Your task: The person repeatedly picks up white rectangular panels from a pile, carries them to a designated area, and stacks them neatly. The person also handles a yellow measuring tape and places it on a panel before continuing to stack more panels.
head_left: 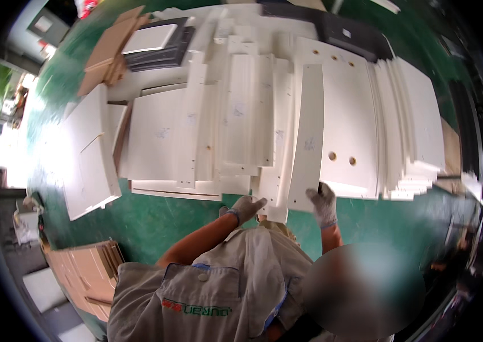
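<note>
My right hand (324, 206), in a pale work glove, grips the near right corner of a long, narrow white panel (307, 137). Its thumb lies against the panel's face. The panel reaches away from me over other white boards, with faint handwriting on its surface and a small hole close to the near end. My left hand (246, 209), gloved too, is beside the near end of another narrow white board (274, 211). The left thumb stands out from the fingers, which are partly hidden; I see nothing held there.
Stacked white boards (161, 137) spread out in front of me. A wide white panel with round holes (347, 119) lies right of centre, beside a leaning stack (421, 114). Dark panels (350, 35) and brown boards (110, 48) lie farther back. Brown sheets (84, 273) stand at lower left on the green floor (156, 222).
</note>
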`<state>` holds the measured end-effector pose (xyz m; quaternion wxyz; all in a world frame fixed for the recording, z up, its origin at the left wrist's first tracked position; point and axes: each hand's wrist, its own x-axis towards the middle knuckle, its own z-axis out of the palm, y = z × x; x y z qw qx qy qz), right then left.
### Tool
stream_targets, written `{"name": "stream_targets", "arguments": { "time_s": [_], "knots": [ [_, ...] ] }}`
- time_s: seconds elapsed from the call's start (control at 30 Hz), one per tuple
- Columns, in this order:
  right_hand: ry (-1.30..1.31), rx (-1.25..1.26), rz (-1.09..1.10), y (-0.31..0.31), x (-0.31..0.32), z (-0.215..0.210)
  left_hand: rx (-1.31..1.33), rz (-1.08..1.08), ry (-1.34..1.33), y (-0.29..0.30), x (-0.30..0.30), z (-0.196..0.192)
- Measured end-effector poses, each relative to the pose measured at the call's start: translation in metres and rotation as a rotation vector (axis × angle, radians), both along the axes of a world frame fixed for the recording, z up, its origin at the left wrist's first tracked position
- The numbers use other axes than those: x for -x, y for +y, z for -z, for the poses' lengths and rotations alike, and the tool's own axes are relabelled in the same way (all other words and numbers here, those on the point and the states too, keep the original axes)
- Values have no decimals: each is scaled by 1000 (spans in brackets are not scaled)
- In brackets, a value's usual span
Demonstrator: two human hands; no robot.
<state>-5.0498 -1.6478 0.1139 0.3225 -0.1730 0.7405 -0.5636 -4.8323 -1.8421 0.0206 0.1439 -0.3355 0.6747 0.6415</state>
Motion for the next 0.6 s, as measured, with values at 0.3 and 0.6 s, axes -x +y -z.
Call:
{"name": "stream_targets", "arguments": {
  "time_s": [0.3, 0.6],
  "knots": [
    [261, 59, -657, -181, -155, -69, 336, -1037, 181, -132, -49, -161],
    [285, -70, -484, -291, -241, -30, 1041, -1082, -413, -442, -500, -156]
  ]
}}
